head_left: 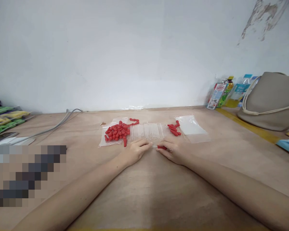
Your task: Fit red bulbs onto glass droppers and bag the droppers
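My left hand [137, 150] pinches a thin clear dropper tube [154, 146] just above the table. In my right hand [173, 150] is a red rubber dropper bulb [162, 147], held between thumb and fingers. Tube and bulb meet end to end; whether the tube is inside the bulb I cannot tell. Behind my hands lies a row of clear tubes [146, 131]. A pile of red bulbs [117, 131] rests on a plastic bag at the left of the row, and several more red bulbs [174, 128] lie at its right end.
A clear zip bag [191, 125] lies flat at the right. Drink bottles [237, 91], a carton [216, 96] and a grey-beige bag [269, 99] stand along the right. At the left are a grey cable [50, 128] and green and yellow packets [7, 118]. A white wall [135, 57] bounds the table.
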### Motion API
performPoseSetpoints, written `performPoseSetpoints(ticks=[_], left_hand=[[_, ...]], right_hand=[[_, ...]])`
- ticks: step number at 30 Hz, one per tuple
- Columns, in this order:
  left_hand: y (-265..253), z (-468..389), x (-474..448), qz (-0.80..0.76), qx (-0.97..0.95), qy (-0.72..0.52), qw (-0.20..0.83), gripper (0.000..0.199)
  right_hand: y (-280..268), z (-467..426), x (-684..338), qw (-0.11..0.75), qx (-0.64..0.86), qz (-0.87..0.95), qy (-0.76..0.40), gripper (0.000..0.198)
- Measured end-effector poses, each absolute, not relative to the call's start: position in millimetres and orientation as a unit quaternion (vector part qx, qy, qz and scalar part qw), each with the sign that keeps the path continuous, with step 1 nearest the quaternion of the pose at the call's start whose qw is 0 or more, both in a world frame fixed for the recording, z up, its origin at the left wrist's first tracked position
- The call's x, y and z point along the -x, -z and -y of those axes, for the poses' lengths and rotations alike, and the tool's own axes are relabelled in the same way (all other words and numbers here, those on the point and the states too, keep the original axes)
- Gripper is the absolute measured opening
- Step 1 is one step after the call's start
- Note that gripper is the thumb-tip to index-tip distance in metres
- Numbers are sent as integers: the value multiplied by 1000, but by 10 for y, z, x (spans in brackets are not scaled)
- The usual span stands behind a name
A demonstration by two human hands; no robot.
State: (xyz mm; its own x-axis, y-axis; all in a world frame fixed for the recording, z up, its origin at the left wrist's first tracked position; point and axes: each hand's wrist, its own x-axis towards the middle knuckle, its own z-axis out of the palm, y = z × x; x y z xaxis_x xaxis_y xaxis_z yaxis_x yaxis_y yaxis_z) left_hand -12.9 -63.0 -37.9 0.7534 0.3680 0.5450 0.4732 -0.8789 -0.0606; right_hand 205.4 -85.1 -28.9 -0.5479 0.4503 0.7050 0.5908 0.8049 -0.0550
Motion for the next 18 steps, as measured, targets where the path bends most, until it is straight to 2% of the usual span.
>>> performPoseSetpoints(ticks=[7, 13, 18], left_hand=[[371, 666, 88, 232, 925, 278, 114, 28], [397, 628, 120, 272, 896, 335, 107, 22], [378, 652, 144, 281, 901, 319, 90, 19]], right_hand=[[319, 822, -2056, 362, 302, 880, 61, 12], [406, 693, -2082, 385, 308, 870, 36, 12], [393, 691, -2106, 380, 299, 874, 36, 12]])
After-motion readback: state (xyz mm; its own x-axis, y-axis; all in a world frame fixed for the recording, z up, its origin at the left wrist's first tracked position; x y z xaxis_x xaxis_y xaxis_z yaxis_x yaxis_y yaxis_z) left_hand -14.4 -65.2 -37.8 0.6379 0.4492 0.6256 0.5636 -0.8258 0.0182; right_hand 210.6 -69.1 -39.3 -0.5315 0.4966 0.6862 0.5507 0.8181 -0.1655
